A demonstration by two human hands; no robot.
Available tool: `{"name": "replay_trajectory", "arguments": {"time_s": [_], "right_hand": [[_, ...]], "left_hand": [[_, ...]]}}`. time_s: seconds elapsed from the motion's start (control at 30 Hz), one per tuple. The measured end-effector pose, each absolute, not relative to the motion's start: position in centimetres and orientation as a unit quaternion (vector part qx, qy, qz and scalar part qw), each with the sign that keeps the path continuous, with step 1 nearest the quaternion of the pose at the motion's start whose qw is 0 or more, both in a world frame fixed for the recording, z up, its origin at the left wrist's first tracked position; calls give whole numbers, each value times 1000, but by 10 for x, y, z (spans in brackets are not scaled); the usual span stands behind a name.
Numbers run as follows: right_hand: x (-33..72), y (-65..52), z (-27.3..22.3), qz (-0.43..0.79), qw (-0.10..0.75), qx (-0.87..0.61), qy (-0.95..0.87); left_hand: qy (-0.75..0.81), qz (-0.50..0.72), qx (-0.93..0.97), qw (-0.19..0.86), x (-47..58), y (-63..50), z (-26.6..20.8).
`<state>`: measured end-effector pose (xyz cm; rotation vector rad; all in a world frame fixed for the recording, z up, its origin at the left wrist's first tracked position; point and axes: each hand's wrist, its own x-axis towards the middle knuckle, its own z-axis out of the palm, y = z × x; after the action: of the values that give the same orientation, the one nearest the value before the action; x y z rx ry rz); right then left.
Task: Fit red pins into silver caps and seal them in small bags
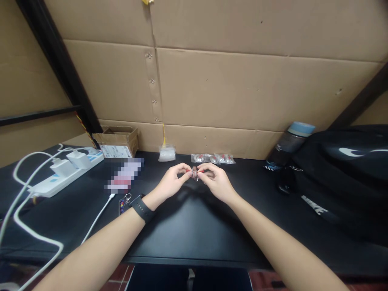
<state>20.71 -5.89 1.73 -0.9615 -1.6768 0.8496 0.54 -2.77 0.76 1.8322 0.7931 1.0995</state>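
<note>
Left hand [171, 182] and right hand [217, 184] pinching small round item [194, 173] from either side; handling apparently unfinished. Plastic-wrapped packets [213, 158] behind item on worktop [188, 236], untouched.

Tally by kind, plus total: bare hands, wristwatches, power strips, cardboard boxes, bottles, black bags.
Hands: 2 (left hand, right hand)
Wristwatch: 1
Power strip: 1
Cardboard box: 1
Bottle: 1
Black bag: 1
Total: 7

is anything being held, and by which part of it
Yes, a small round thing, pinched at its opposite sides by the left hand and the right hand. It looks too small to name.
</note>
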Motion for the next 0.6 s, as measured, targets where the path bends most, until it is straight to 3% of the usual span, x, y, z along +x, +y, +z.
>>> {"name": "replay_trajectory", "arguments": {"time_s": [0.6], "right_hand": [[213,-59,22,458,427,-382,-680]], "left_hand": [[322,430,730,422,8,-28,3]]}}
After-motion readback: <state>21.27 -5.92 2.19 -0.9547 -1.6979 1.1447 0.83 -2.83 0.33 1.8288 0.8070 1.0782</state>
